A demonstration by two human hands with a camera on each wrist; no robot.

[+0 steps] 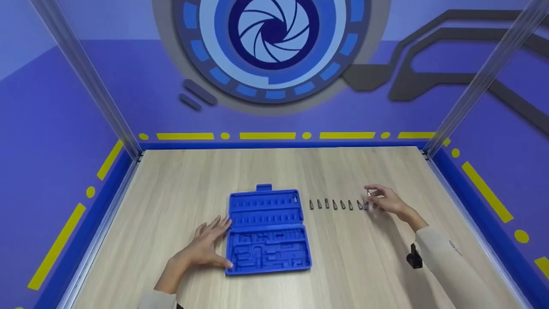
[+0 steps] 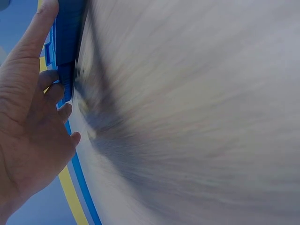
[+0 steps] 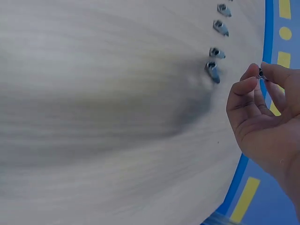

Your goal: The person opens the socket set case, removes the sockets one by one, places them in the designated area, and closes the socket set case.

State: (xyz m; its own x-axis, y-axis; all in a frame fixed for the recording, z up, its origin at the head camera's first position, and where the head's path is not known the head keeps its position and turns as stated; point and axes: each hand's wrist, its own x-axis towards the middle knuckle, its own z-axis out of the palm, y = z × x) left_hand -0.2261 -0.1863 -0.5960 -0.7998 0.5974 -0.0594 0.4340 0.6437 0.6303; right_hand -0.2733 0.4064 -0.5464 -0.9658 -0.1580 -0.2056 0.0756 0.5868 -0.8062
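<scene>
An open blue plastic case point(image 1: 268, 231) lies on the table, its moulded slots facing up. One small metal bit point(image 1: 295, 199) sits in the top right slot of the upper half. My left hand point(image 1: 203, 246) rests against the case's left side, thumb on the lower left corner and fingers extended along the edge. Between thumb and fingertips, my right hand point(image 1: 386, 201) pinches a small metal screwdriver bit point(image 3: 260, 73), held above the table. Just below it is the right end of a row of similar bits point(image 1: 335, 204); the nearest bit point(image 3: 213, 72) shows in the right wrist view.
The wooden tabletop point(image 1: 184, 180) is bounded by a blue back wall point(image 1: 274, 145) and side walls with yellow marks. Metal posts point(image 1: 124, 124) stand at the back corners. The row of bits lies right of the case.
</scene>
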